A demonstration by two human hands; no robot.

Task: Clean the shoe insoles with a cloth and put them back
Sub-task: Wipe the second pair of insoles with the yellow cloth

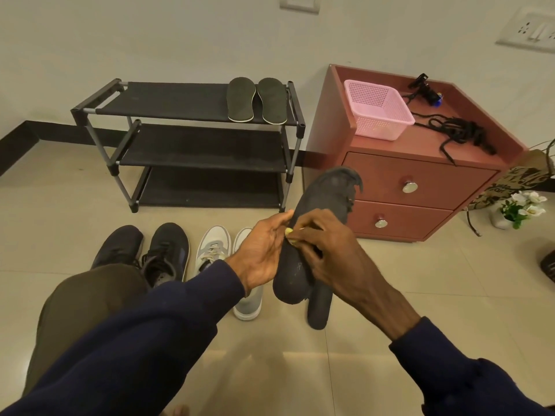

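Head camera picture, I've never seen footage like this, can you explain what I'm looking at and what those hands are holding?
It is one picture from a camera worn on a person's head, looking forward and down. No machine here: both hands are the wearer's. The left hand holds a dark shoe piece, shoe or insole, I cannot tell which, while the right hand presses a yellow cloth against it. On the floor stand black shoes and grey-white shoes. Two insoles lie atop the shoe rack; a pink basket sits on the red cabinet.
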